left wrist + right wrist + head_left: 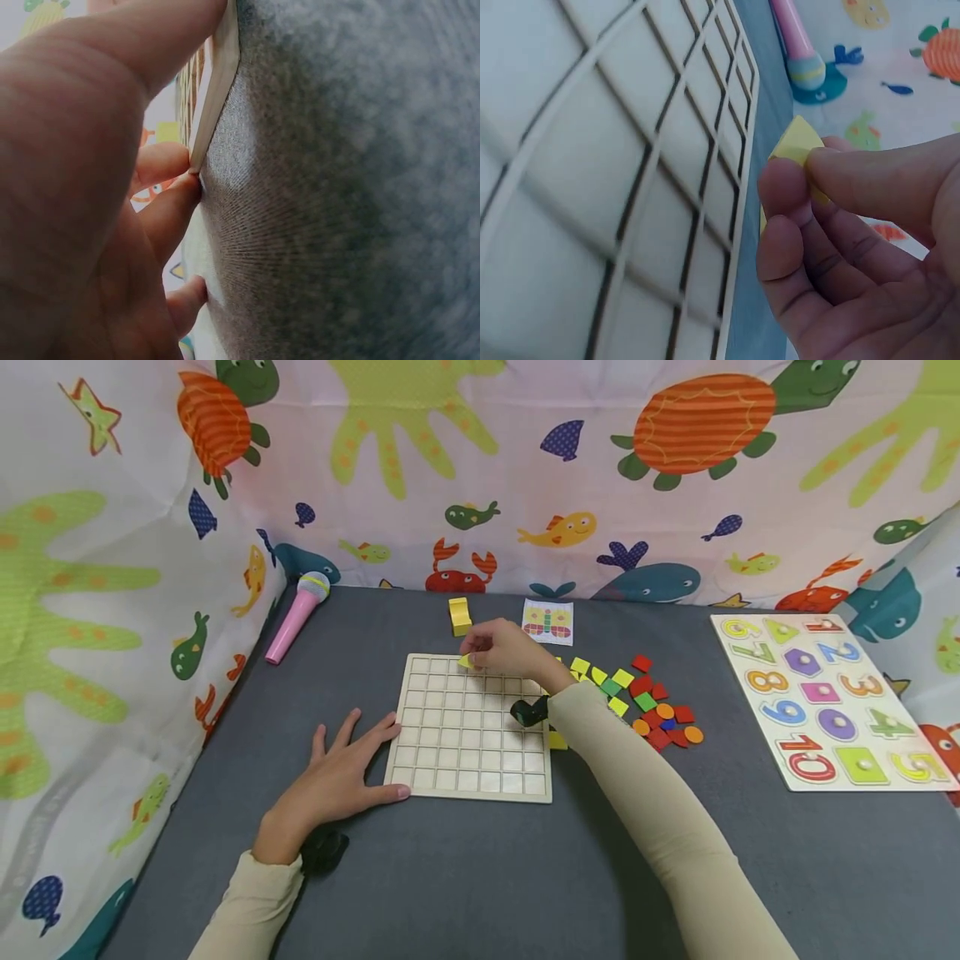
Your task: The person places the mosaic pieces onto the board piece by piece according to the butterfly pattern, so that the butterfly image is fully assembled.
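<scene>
A pale wooden grid board (467, 739) lies on the grey table, its squares bare where they show. My right hand (504, 647) is over the board's far edge and pinches a small yellow tile (466, 661) between thumb and fingers. The right wrist view shows this tile (798, 141) with a pointed tip and a curved side. My left hand (337, 782) has its fingers spread, with thumb and fingertips touching the board's left edge. Loose coloured tiles (632, 689) lie right of the board, partly hidden behind my right forearm.
Yellow blocks (460, 617) stand beyond the board, beside a picture card (547, 622) with a butterfly-like pattern. A pink toy microphone (298, 617) lies back left. At the right is a number puzzle board (825, 702). A printed curtain (450, 468) borders the table's back and sides.
</scene>
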{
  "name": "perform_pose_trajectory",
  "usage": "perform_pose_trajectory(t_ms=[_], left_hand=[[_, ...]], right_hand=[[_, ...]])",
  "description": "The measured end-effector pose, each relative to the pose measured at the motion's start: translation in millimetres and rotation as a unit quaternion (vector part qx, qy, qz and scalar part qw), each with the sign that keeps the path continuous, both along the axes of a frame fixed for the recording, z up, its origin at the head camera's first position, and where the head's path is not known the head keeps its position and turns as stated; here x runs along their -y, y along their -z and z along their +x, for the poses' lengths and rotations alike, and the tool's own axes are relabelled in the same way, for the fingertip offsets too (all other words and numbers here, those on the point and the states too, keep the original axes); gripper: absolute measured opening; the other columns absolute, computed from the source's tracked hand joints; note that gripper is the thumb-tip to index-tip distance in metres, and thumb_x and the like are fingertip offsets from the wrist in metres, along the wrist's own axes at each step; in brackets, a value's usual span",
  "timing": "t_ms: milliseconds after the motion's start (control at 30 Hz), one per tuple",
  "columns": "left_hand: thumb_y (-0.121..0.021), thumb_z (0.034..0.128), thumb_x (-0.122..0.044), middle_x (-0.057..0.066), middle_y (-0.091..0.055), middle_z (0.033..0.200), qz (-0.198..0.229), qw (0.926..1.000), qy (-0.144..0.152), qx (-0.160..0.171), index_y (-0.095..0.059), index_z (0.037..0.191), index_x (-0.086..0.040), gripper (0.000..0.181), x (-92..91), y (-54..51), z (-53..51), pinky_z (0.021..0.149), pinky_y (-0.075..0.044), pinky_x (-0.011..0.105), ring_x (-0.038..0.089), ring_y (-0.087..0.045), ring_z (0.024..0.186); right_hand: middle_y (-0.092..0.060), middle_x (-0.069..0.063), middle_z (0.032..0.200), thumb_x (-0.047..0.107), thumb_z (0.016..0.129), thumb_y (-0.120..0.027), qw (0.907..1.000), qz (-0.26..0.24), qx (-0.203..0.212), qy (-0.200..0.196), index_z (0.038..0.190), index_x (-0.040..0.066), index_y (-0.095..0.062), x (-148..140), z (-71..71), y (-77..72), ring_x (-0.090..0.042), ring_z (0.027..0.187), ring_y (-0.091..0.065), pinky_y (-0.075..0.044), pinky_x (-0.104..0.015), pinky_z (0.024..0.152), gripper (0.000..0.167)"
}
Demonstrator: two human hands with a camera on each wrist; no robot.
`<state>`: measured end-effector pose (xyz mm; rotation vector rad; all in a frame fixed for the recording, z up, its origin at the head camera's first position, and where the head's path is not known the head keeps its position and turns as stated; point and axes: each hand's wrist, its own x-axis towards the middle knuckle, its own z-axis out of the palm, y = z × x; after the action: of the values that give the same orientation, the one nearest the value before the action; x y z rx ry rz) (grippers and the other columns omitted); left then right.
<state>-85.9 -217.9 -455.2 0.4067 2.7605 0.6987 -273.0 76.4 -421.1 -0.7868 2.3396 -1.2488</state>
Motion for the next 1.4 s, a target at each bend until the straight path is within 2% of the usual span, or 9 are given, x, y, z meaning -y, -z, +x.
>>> perform_pose_trajectory(t_ms=[233, 367, 667, 1100, 1300, 1400], left_hand=[[-0.081, 0.0881, -0.064, 0.006, -0.029, 0.175, -0.006, 1.0000, -0.001, 0.005, -0.043, 0.166, -0.017, 0.099, -1.4, -1.3, -0.5, 0.115, 0.009, 0.081, 0.047, -0.004, 0.161], [-0.081, 0.0884, -0.063, 0.008, -0.031, 0.174, 0.000, 1.0000, -0.003, 0.005, -0.045, 0.165, -0.015, 0.097, -2.0, -3.2, -0.2, 0.115, 0.009, 0.081, 0.049, -0.005, 0.161], [-0.082, 0.0883, -0.062, 0.010, -0.032, 0.174, 0.005, 0.9999, -0.010, 0.011, -0.045, 0.164, -0.015, 0.097, -0.6, -3.1, -2.0, 0.114, 0.010, 0.082, 0.049, -0.004, 0.161], [-0.084, 0.0881, -0.057, 0.011, -0.033, 0.173, 0.016, 0.9999, -0.004, -0.002, -0.045, 0.165, -0.014, 0.097, -1.7, -5.6, -4.4, 0.114, 0.009, 0.082, 0.049, -0.005, 0.161], [-0.084, 0.0881, -0.059, 0.010, -0.032, 0.174, 0.014, 0.9999, -0.006, 0.004, -0.044, 0.165, -0.015, 0.097, -1.3, -2.6, -3.3, 0.114, 0.010, 0.081, 0.049, -0.004, 0.161], [-0.084, 0.0879, -0.059, 0.011, -0.032, 0.173, 0.014, 0.9998, -0.010, 0.007, -0.044, 0.165, -0.014, 0.097, -1.8, -1.0, -1.8, 0.114, 0.010, 0.081, 0.049, -0.004, 0.161]], right_hand=[[-0.075, -0.008, 0.096, 0.001, 0.100, -0.072, 0.9985, 0.010, -0.050, -0.020, 0.103, 0.001, -0.077, 27.1, 3.1, 1.9, -0.023, 0.088, -0.065, -0.054, -0.036, 0.085, 0.006], [-0.074, -0.007, 0.095, -0.001, 0.099, -0.072, 0.9977, 0.012, -0.059, -0.032, 0.101, 0.001, -0.077, 41.3, 4.8, 2.6, -0.022, 0.090, -0.065, -0.054, -0.035, 0.087, 0.005], [-0.074, -0.008, 0.095, -0.003, 0.100, -0.069, 0.9960, 0.032, -0.060, -0.058, 0.101, 0.000, -0.078, 67.1, 6.7, 1.9, -0.021, 0.087, -0.063, -0.053, -0.033, 0.081, 0.009], [-0.072, -0.006, 0.089, -0.003, 0.100, -0.064, 0.9916, 0.051, -0.090, -0.078, 0.098, 0.003, -0.078, 75.3, 8.2, 5.8, -0.020, 0.081, -0.060, -0.050, -0.031, 0.077, 0.016], [-0.072, -0.006, 0.089, -0.004, 0.100, -0.065, 0.9895, 0.057, -0.099, -0.089, 0.096, 0.002, -0.079, 78.7, 8.4, 8.1, -0.021, 0.083, -0.061, -0.051, -0.032, 0.079, 0.016], [-0.071, -0.008, 0.088, -0.006, 0.099, -0.063, 0.9859, 0.063, -0.118, -0.101, 0.096, 0.002, -0.080, 81.4, 9.0, 11.8, -0.022, 0.088, -0.060, -0.051, -0.033, 0.085, 0.018]])
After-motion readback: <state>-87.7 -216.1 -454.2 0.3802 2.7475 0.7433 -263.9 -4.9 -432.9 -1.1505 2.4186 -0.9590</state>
